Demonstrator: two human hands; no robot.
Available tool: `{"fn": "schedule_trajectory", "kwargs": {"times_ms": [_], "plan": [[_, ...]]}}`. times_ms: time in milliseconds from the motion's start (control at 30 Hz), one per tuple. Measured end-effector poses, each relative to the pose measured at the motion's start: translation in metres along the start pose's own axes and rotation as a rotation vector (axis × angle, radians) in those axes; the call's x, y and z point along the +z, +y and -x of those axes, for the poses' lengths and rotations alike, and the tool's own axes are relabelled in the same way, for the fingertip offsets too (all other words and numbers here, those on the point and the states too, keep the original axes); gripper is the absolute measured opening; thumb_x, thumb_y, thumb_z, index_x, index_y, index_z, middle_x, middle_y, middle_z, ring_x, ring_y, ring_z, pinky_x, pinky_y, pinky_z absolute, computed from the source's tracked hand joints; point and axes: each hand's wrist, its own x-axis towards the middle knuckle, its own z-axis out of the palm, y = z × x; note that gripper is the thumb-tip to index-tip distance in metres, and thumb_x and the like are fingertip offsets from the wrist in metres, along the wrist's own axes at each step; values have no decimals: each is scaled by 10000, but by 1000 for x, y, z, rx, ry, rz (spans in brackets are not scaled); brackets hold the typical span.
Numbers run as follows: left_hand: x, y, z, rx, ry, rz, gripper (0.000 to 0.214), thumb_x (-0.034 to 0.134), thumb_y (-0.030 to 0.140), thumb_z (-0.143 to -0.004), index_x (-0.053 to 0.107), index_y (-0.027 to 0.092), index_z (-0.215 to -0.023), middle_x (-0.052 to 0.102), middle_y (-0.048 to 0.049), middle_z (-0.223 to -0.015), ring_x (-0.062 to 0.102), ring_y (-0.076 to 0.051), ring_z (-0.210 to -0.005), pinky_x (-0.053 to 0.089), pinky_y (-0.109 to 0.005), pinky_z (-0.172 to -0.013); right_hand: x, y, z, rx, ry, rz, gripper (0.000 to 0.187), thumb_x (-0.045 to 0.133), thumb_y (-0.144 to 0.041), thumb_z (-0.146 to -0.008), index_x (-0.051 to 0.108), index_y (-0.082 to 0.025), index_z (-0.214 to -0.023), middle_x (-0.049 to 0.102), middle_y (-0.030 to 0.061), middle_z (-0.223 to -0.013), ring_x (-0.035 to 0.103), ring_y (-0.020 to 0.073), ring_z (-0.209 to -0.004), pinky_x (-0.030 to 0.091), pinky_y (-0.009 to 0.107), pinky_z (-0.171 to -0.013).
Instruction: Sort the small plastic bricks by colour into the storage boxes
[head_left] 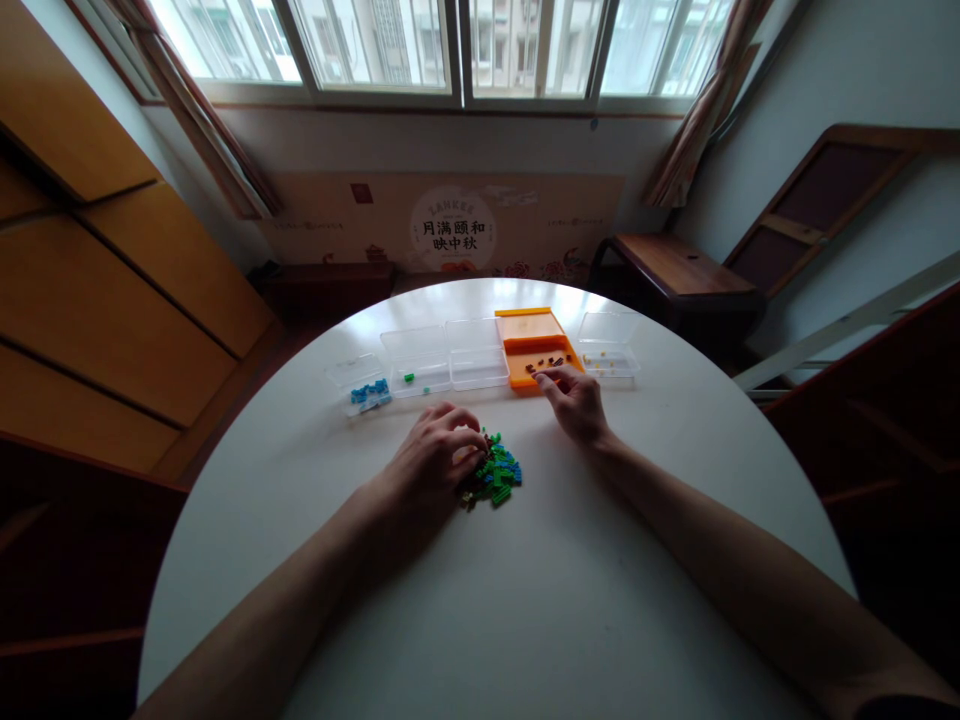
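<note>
My left hand reaches into a loose pile of small building bricks, mostly green with some blue, brown and yellowish ones. Its fingers are curled and the thumb is close to the forefinger; whatever lies between the tips is too small to make out. Over the front of an orange box with its lid folded back is my right hand. Thumb and forefinger are pinched together there, and anything in them is hidden. Several small brown bricks lie inside that box, beside the fingertips.
Open clear plastic boxes stand in a row: one with blue bricks, one with a few green bricks, a clear box, and one at right with small yellow pieces. All rest on a round white table. A wooden stool stands behind.
</note>
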Motion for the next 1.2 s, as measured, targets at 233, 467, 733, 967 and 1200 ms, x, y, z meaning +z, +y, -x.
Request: {"fn": "schedule_trajectory", "kwargs": {"times_ms": [233, 467, 733, 967, 1200], "plan": [[2, -3, -1, 27, 26, -42, 106, 590, 238, -866, 695, 239, -847, 666, -33, -956, 531, -197, -925, 405, -377, -871, 4, -8, 6, -76, -75, 8, 212, 592, -321, -825, 728, -159, -818, 668, 47, -769, 526, 123, -584, 448, 264, -594], [-1, 3, -5, 24, 194, -59, 129, 548, 241, -902, 661, 202, -856, 667, -49, -925, 531, -190, -903, 417, -366, -838, 9, -32, 22, -243, -507, -72, 192, 610, -318, -842, 737, -181, -886, 668, 30, -754, 541, 114, -606, 419, 234, -574], [-2, 7, -6, 22, 297, -125, 136, 539, 255, -908, 635, 195, -834, 666, -42, -883, 519, -185, -871, 411, -355, -811, 17, -34, 28, -84, -563, -266, 196, 626, -327, -823, 735, -168, -855, 714, 35, -756, 625, 148, -668, 474, 256, -644], [0, 4, -3, -34, 335, -137, 203, 565, 340, -895, 620, 192, -767, 657, -44, -884, 521, -189, -883, 415, -354, -819, 19, -26, 18, -85, -428, -193, 168, 649, -320, -796, 733, -179, -831, 719, 34, -748, 617, 141, -634, 487, 262, -618], [1, 2, 0, -4, 316, -142, 171, 577, 299, -886, 602, 197, -750, 658, -30, -867, 522, -183, -856, 408, -349, -812, -4, 17, -30, 58, 116, -71, 231, 636, -345, -771, 727, -152, -859, 723, 64, -776, 654, 171, -690, 518, 307, -691]]}}
